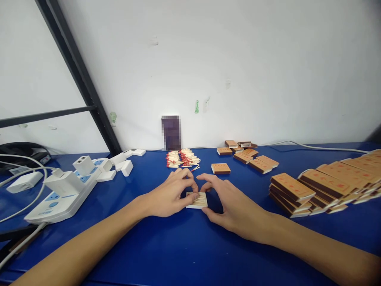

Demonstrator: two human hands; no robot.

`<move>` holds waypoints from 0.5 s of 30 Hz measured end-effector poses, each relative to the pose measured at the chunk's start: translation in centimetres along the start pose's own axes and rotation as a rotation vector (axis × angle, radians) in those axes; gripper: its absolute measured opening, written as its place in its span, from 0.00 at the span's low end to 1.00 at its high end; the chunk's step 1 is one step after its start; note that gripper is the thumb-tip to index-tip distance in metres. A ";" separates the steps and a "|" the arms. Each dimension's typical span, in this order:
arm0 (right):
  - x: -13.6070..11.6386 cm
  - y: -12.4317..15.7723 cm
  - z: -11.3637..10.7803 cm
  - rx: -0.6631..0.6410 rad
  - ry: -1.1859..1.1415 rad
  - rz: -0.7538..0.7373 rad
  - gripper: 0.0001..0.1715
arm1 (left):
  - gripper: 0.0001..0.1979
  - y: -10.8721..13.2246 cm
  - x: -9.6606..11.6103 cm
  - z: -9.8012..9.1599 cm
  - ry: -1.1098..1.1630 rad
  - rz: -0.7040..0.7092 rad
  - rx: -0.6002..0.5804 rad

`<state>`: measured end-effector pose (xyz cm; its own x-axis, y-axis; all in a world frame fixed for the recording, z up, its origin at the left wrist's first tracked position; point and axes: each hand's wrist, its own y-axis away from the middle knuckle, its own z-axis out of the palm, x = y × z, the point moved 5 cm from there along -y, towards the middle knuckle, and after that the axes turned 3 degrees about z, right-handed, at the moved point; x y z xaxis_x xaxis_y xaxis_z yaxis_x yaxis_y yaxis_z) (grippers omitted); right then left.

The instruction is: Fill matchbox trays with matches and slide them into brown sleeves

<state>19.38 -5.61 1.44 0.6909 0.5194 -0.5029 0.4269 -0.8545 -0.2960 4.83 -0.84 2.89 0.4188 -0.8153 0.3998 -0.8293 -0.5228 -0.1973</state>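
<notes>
A small white matchbox tray [196,205] with pale matchsticks [200,198] in it lies on the blue table in front of me. My left hand [175,192] reaches over the tray's left side, thumb and forefinger curled together at the matchsticks; whatever is between the fingertips is hidden. At the tray's right end is my right hand [232,204], thumb and fingers spread apart around the corner, holding nothing visible. Beyond the hands lie loose red-tipped matches [182,158] in two rough piles. A closed orange matchbox [220,169] sits just past my right hand.
Stacked matchboxes [327,182] spread across the right side, and several more [250,157] lie at the back. On the left, a white power strip [65,198] carries plugs and cables near small white boxes [127,168]. A dark pixelated rectangle [171,133] stands against the wall.
</notes>
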 end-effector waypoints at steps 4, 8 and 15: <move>0.1 0.0 0.0 -0.016 0.001 0.017 0.30 | 0.12 -0.8 -1.8 -0.2 -0.041 -0.053 0.192; 0.4 -0.1 0.3 -0.033 0.020 0.019 0.31 | 0.15 -1.8 -4.2 -0.1 -0.283 -0.114 0.170; 0.6 0.0 0.4 -0.013 0.027 -0.001 0.32 | 0.19 -2.2 -4.9 0.3 -0.447 -0.174 0.104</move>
<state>19.57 -5.31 0.74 0.7060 0.5204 -0.4803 0.4349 -0.8539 -0.2859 4.72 4.24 1.10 0.6846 -0.7287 0.0158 -0.7012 -0.6643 -0.2589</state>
